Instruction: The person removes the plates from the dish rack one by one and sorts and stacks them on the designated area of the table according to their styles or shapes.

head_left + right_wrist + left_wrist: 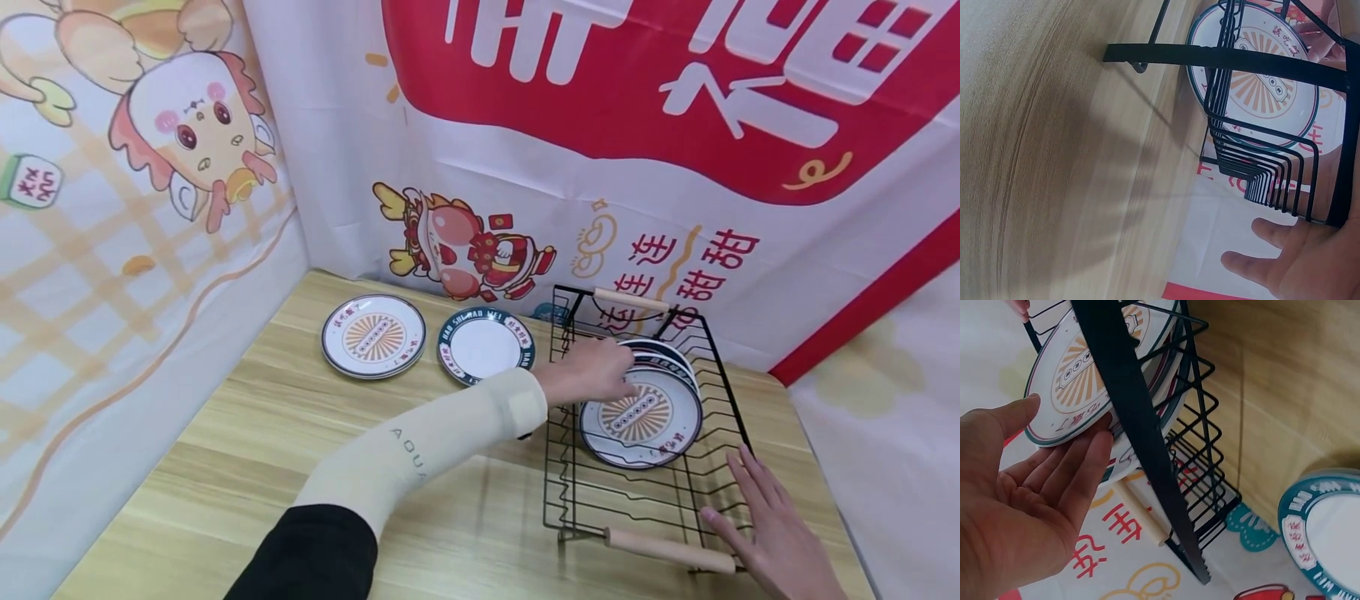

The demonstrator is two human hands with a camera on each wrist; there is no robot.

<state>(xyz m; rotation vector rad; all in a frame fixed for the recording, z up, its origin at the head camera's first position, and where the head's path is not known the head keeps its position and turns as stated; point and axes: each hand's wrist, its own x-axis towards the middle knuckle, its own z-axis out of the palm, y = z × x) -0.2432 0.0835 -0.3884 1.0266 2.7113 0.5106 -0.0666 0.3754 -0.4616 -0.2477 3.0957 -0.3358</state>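
Observation:
A white plate with an orange sunburst (pixel 641 421) stands tilted in a black wire dish rack (pixel 723 379). My left hand (pixel 592 371) pinches its upper edge; in the left wrist view the thumb (pixel 1019 412) lies at the front face and the fingers reach behind. Behind this plate, more plates with dark rims (pixel 667 354) stand in the rack, partly covered. My right hand (pixel 783 533) is at the rack's near right corner, fingers extended over the side wires. In the right wrist view, two fingertips stick out beyond the rack's wires.
Left of the rack, sunburst plates (pixel 375 336) lie stacked on the wooden table (pixel 247 467). Between them and the rack lies a green-rimmed plate (pixel 486 346). The rack has a wooden handle (pixel 667 550) at its near end. Printed cloth (pixel 337 167) hangs behind the table.

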